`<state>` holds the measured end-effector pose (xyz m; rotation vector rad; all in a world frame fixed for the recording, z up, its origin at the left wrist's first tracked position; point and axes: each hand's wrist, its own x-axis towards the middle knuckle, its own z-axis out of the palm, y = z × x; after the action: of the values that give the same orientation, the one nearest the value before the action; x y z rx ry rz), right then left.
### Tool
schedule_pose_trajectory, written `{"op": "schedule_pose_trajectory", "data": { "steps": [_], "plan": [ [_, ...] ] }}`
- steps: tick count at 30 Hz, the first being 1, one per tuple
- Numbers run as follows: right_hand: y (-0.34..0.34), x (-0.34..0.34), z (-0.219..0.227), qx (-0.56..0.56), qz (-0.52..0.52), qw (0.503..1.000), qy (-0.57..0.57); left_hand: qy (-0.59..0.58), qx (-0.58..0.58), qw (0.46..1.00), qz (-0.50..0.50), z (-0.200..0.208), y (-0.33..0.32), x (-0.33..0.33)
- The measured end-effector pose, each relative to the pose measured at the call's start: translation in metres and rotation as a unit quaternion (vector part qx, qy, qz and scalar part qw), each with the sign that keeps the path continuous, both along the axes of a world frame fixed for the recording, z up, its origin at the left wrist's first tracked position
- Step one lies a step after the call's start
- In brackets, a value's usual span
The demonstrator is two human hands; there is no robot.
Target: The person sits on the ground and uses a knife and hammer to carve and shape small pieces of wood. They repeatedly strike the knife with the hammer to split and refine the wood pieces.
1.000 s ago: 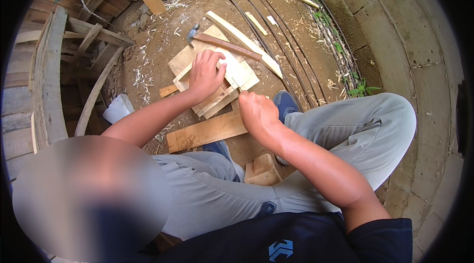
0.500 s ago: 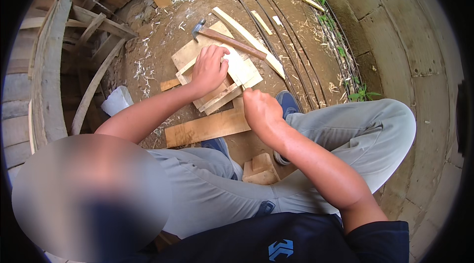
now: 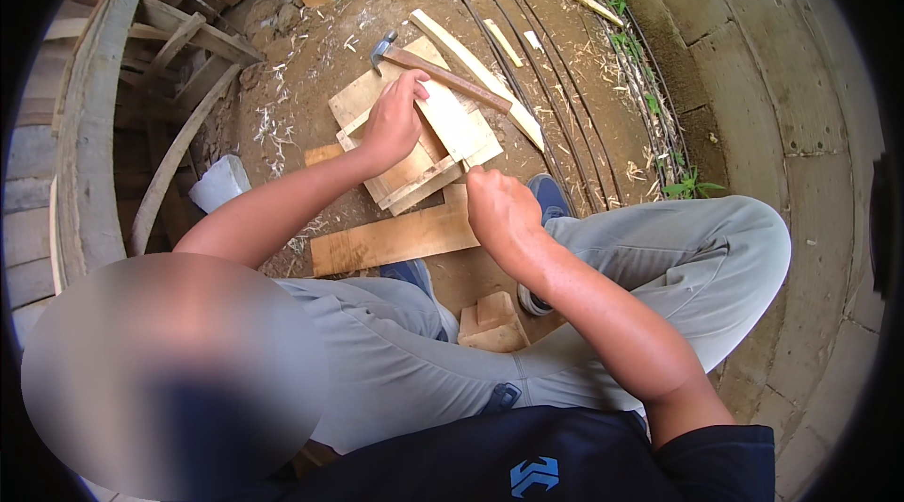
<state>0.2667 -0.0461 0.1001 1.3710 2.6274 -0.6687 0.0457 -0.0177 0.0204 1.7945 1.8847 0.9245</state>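
In front of my feet a small frame of pale wooden boards (image 3: 419,185) rests on the ground. A bright, sunlit board (image 3: 452,125) forms its right side. My left hand (image 3: 394,121) bends its fingers around the far left edge of that board. At the board's near right corner is my right hand (image 3: 504,210), closed in a fist with the knuckles toward the wood. Whatever the fist holds is hidden, apart from a tiny tip at the corner. A claw hammer (image 3: 452,83) with a brown wooden handle lies across the far side of the frame.
A flat plank (image 3: 395,240) lies between the frame and my feet, and a wooden block (image 3: 494,323) sits between my legs. Beyond the hammer are a long pale strip (image 3: 480,73) and dark rods (image 3: 565,97). Stacked old boards (image 3: 89,135) stand at the left.
My left hand has shifted slightly, its fingers moving from over the board's face to its far left edge. My right hand stays at the near corner. The hammer still lies across the frame.
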Motion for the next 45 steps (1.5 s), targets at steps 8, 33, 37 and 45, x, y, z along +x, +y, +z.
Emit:
{"op": "schedule_pose_trajectory", "data": {
  "steps": [8, 33, 37, 45],
  "plan": [
    [0.002, -0.001, 0.004, -0.019, 0.000, 1.000, 0.007, -0.120, -0.045, 0.992, 0.019, 0.014, 0.019, -0.016],
    [0.002, -0.002, 0.000, -0.023, 0.005, 0.999, -0.030, -0.077, -0.131, 0.976, -0.153, 0.048, -0.051, 0.035],
    [0.002, -0.002, 0.002, -0.024, 0.022, 0.999, -0.038, -0.101, -0.091, 0.975, -0.173, 0.042, -0.076, 0.058],
    [0.001, 0.000, -0.002, -0.012, 0.013, 1.000, -0.011, -0.091, -0.056, 0.981, -0.160, 0.031, -0.066, 0.056]
  ]
}}
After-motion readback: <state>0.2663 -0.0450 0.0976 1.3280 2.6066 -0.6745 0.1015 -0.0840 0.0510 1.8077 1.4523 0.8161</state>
